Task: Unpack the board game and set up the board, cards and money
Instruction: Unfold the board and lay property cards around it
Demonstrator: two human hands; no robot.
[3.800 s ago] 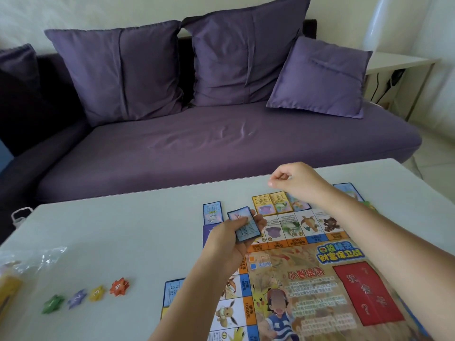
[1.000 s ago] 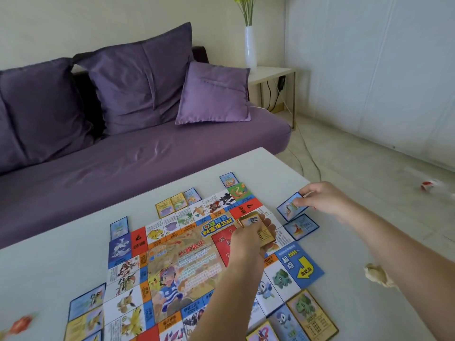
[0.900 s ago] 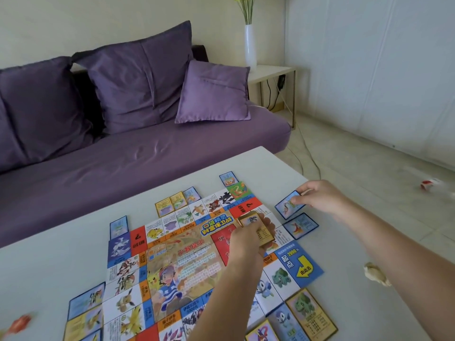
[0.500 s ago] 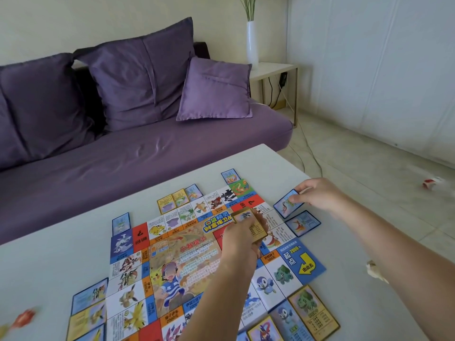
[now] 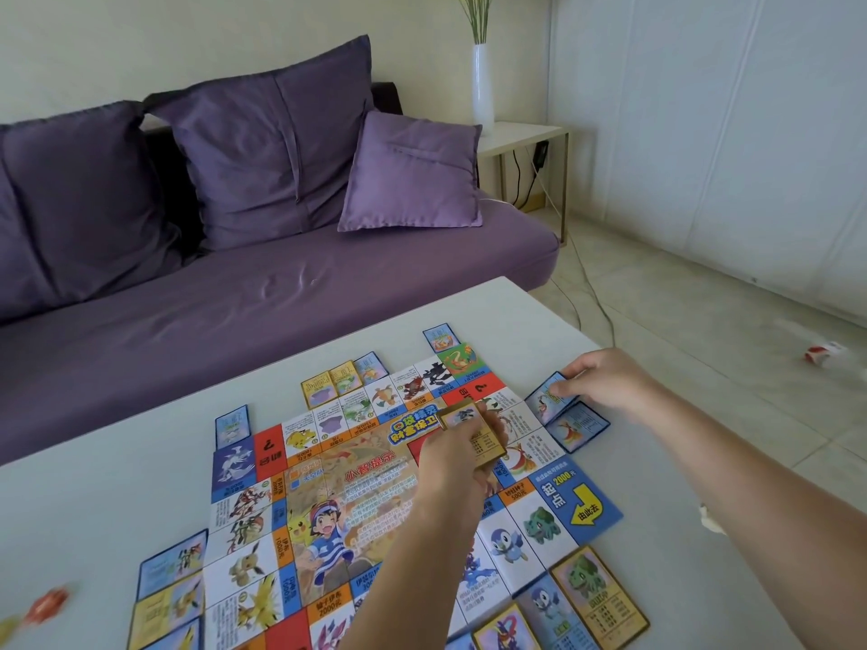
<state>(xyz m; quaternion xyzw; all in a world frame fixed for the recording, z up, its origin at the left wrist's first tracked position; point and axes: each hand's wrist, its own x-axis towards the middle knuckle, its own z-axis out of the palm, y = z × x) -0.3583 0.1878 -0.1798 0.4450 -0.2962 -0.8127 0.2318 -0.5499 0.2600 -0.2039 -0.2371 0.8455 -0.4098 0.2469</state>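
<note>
Right hand (image 5: 605, 384) pinches a blue-bordered picture card (image 5: 544, 398), lowering it beside the colourful paper board (image 5: 356, 490) (matching its square, probably); left hand (image 5: 457, 455) grips the gold-backed card stack (image 5: 474, 436) ready for dealing.

Soft even daylight, faint shadows, wide-angle bending at edges, blurred orange token (image 5: 47, 611) at lower left

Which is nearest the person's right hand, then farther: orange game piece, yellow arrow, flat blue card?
From the right hand, holding a tilted card:
1. Flat blue card, on the table just beside it.
2. Yellow arrow, on a corner of the board, toward the person.
3. Orange game piece, blurred, far left.
</note>
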